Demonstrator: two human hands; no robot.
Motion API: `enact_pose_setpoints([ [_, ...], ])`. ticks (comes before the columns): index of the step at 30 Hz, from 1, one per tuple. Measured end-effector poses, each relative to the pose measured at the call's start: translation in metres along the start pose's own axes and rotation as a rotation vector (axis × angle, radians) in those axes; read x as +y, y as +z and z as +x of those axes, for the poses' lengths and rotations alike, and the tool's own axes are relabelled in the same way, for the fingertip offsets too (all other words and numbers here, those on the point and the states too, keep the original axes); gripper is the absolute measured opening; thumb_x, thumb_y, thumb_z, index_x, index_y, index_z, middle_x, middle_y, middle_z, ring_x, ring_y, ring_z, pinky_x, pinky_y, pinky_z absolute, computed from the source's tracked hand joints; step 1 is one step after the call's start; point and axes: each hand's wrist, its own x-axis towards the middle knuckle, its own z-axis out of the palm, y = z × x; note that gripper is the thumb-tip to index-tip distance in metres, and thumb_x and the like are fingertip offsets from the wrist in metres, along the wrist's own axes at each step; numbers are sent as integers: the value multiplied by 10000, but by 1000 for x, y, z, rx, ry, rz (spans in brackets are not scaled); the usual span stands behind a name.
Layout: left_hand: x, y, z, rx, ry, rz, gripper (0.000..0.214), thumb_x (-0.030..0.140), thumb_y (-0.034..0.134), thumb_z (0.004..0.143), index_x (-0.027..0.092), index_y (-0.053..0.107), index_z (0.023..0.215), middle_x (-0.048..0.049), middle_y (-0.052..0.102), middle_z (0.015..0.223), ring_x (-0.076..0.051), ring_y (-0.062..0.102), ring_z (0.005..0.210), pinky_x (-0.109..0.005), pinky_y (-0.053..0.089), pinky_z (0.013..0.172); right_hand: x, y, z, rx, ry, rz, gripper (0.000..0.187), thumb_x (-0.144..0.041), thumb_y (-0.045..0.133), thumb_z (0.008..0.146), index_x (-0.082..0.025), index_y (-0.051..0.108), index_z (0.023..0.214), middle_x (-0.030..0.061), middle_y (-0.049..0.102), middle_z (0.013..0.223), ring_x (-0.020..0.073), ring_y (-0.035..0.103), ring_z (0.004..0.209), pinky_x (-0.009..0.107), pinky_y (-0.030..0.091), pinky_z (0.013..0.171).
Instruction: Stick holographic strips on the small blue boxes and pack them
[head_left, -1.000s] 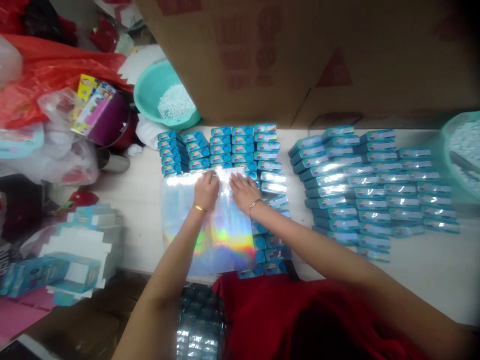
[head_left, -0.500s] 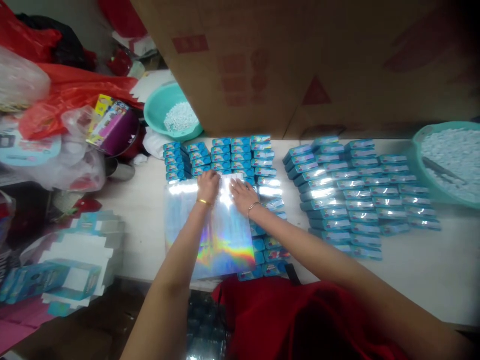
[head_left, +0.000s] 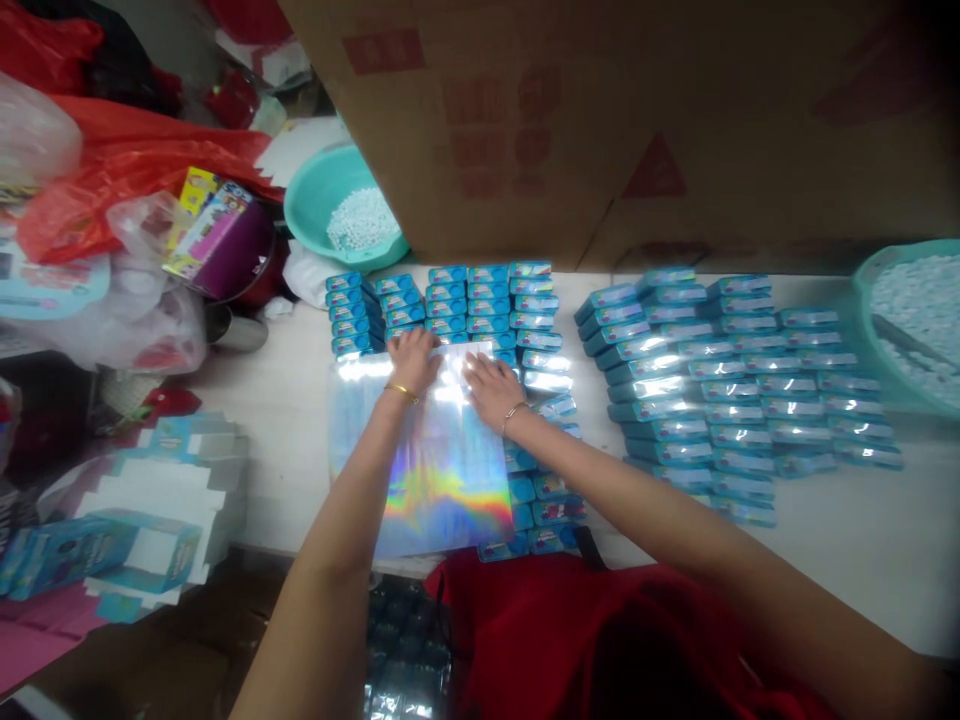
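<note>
A shiny holographic sheet (head_left: 442,470) lies on the white table (head_left: 825,540), over rows of small blue boxes (head_left: 465,295). My left hand (head_left: 413,362) presses on the sheet's far edge, fingers curled down against it. My right hand (head_left: 491,385) lies flat on the sheet just to the right, fingers stretched toward the far edge. Both wrists wear thin bangles. More blue boxes stick out from under the sheet at its right side (head_left: 544,490).
A second block of blue boxes (head_left: 720,390) fills the table's right half. Large cardboard cartons (head_left: 600,120) stand behind. Teal basins of white pellets sit at back left (head_left: 345,205) and far right (head_left: 911,315). Flat box blanks (head_left: 150,520) and plastic bags (head_left: 112,270) crowd the left.
The view has shifted slightly. Both hands stay on the sheet's far edge, with hardly any movement.
</note>
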Motion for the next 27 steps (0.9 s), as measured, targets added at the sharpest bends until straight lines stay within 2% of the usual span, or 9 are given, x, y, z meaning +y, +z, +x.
enact_pose_setpoints([
  [3,2,-4,4,-15,-6,-36,111,266,525,825,197,589,885,-101,610,975,-287,499,979,-433,304,862,-1,-5,2,42,15,7,552,-254,433,926,-133,320,1452,125,243,1547,285,231,1397,477,194,1098],
  [5,2,-8,5,-34,15,-76,98,257,502,844,197,580,843,-83,622,909,-266,516,932,-417,306,849,-1,-14,10,124,32,0,561,-242,418,932,-142,284,1467,127,252,1544,279,218,1394,468,181,1091],
  [6,2,-10,5,-44,31,-101,101,253,496,850,197,578,831,-73,626,880,-253,524,907,-411,306,848,-1,-20,16,166,38,-6,526,-236,396,943,-152,309,1455,127,300,1523,275,230,1383,467,171,1088],
  [8,1,-16,4,-55,56,-150,106,253,493,858,196,579,832,-59,633,847,-232,535,869,-400,309,849,0,-30,30,204,44,-10,403,-238,334,970,-172,466,1345,124,478,1396,272,330,1309,462,172,1069],
  [10,0,-22,2,-31,77,-167,123,263,489,870,196,593,870,-59,641,863,-225,540,870,-395,312,854,2,-38,45,183,45,4,354,-262,295,987,-175,606,1132,115,612,1191,267,448,1166,438,219,1021],
  [12,-1,-25,-2,11,116,-127,160,280,482,887,206,614,941,-68,649,926,-234,537,915,-406,310,869,4,-40,58,153,38,27,360,-281,292,992,-170,635,986,107,647,1053,257,494,1055,406,269,953],
  [18,-4,-10,-16,115,240,19,234,267,426,933,261,652,989,-71,643,1154,-252,515,1059,-476,255,963,7,-29,73,109,71,42,324,-256,313,986,-169,623,945,96,653,992,255,508,1005,371,300,843],
  [23,6,-4,-50,148,216,-35,200,246,447,919,236,634,988,-93,607,1241,-254,506,1116,-454,303,937,10,-21,74,83,96,19,324,-228,324,974,-165,641,948,103,652,1010,264,512,1015,387,313,846],
  [27,33,-28,-105,188,151,-171,101,233,506,888,223,598,846,-64,690,939,-212,589,885,-402,352,842,11,-22,74,62,86,-4,339,-186,325,964,-160,664,966,112,644,1040,268,504,1040,406,317,892],
])
